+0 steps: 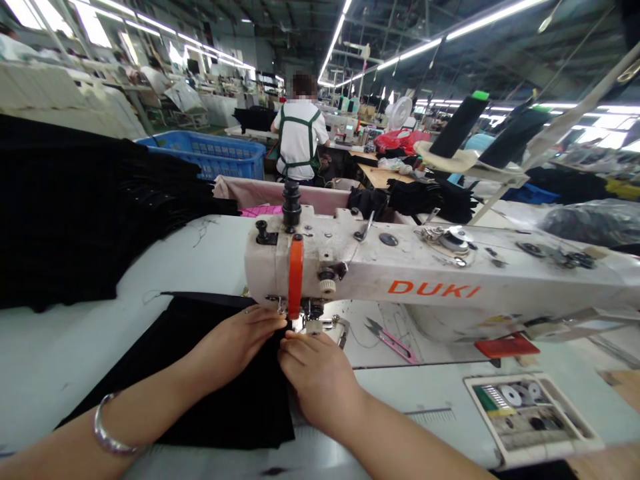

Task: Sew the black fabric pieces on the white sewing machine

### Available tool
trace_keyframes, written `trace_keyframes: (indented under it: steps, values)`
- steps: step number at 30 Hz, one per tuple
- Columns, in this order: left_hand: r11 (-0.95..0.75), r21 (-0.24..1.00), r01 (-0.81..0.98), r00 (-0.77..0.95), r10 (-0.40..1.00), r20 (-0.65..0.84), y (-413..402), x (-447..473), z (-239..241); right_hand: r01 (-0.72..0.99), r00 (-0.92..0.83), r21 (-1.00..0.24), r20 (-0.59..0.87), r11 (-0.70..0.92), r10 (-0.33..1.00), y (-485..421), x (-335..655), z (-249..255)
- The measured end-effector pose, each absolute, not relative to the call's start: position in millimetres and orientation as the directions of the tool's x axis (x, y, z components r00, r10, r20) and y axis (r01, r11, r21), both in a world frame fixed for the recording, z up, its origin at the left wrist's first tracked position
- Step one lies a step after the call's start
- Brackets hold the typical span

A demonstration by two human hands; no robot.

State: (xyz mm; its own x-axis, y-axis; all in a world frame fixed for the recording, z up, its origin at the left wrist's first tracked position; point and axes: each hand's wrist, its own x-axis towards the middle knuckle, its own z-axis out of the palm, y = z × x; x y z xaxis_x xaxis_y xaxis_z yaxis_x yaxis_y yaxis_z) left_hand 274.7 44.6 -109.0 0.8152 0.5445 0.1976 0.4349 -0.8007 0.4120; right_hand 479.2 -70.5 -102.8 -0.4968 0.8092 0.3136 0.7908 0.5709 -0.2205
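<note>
Black cloth (pixel 240 400) on the table (pixel 195 260), edge by the sewing machine (pixel 350 267)'s needle area; looks mid-seam. Left hand (pixel 245 337) flattish on it, fingers nearly straight, not clasping. Right hand (pixel 320 370) half-curled at its right edge; can't tell if pinching. Stitches done or left: hidden. Black pile (pixel 75 213) at left, sewn or not unclear.

Tube lights (pixel 410 55) glow above and beyond your sewing machine (pixel 360 267); you see the worktop (pixel 165 273) left of it brightly lit, the hall (pixel 270 47) behind it blurred.
</note>
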Motion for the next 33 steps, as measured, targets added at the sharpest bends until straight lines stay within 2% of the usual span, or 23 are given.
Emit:
trace_keyframes:
  steps: [6,10,12,16,19,21,23,25,26,29,33]
  values:
    - [-0.786,0.418,0.455,0.815,0.557,0.161,19.7,264.1,-100.2,0.777,-0.466,-0.312,0.297,0.546,0.833,-83.6,488.0,-91.9]
    - [-0.814,0.352,0.462,0.83,0.537,0.153,-28.8,247.3,-97.1,0.786,-0.404,-0.408,0.23,0.465,0.885,-104.5,517.1,-72.6]
    - [-0.842,0.305,0.444,0.83,0.515,0.215,-49.9,243.2,-97.6,0.815,-0.373,-0.391,0.209,0.427,0.904,-106.1,529.1,-68.7]
    - [-0.894,0.142,0.426,0.8,0.445,0.403,-70.8,248.5,-101.0,0.91,-0.265,-0.263,0.226,0.321,0.937,-77.0,529.9,-75.6]
    - [-0.904,0.043,0.426,0.802,0.399,0.445,-72.9,253.7,-105.4,0.938,-0.191,-0.235,0.259,0.254,0.947,-51.4,517.6,-82.2]
    - [-0.877,0.127,0.463,0.763,0.467,0.447,-71.0,252.4,-107.1,0.932,-0.211,-0.236,0.264,0.275,0.941,-51.5,510.3,-83.4]
    - [-0.759,0.334,0.559,0.624,0.65,0.433,-68.0,247.3,-106.6,0.897,-0.249,-0.298,0.269,0.326,0.93,-69.7,504.5,-83.3]
    - [-0.594,0.515,0.618,0.448,0.804,0.39,-65.2,240.9,-105.1,0.817,-0.249,-0.452,0.284,0.358,0.926,-99.7,498.1,-84.7]
    - [-0.535,0.561,0.631,0.386,0.844,0.371,-64.4,238.2,-104.5,0.77,-0.213,-0.541,0.283,0.339,0.935,-115.5,494.0,-86.7]
    - [-0.499,0.583,0.641,0.355,0.866,0.352,-63.7,234.2,-103.9,0.683,-0.073,-0.668,0.34,0.295,0.938,-151.0,478.3,-97.2]
    - [-0.506,0.56,0.655,0.342,0.861,0.377,-63.2,235.9,-101.2,0.612,-0.017,-0.687,0.485,0.393,0.874,-159.6,461.8,-109.3]
